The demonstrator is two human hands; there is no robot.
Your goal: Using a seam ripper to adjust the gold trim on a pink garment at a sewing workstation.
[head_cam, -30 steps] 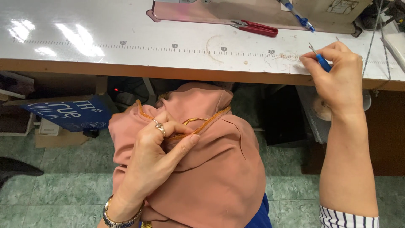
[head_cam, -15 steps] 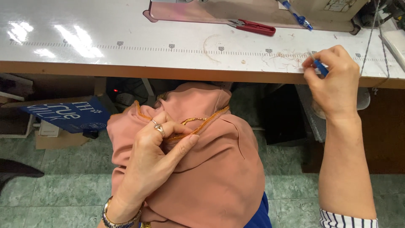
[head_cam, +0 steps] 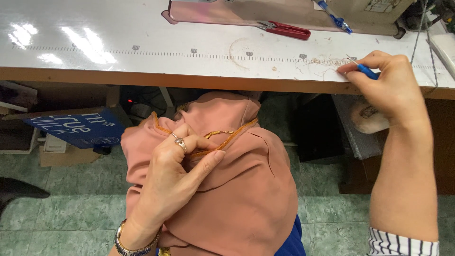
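Note:
My left hand (head_cam: 177,178), with a ring and a wristwatch, grips a bunched salmon-pink garment (head_cam: 237,189) on my lap and pinches its orange beaded trim (head_cam: 227,137). My right hand (head_cam: 388,87) is raised at the table's front edge and holds a small blue-handled seam ripper (head_cam: 364,70), whose metal tip points at loose thread bits (head_cam: 322,64) on the white tabletop (head_cam: 142,42).
Red-handled snips (head_cam: 286,30) and a blue pen (head_cam: 334,15) lie by the sewing machine base (head_cam: 237,12) at the back. A ruler scale runs along the tabletop. Under the table are a blue cardboard box (head_cam: 78,128), other boxes and a green tiled floor (head_cam: 71,213).
My right hand with the seam ripper has shifted slightly up and left toward the thread bits on the table edge. My left hand keeps the same grip on the garment.

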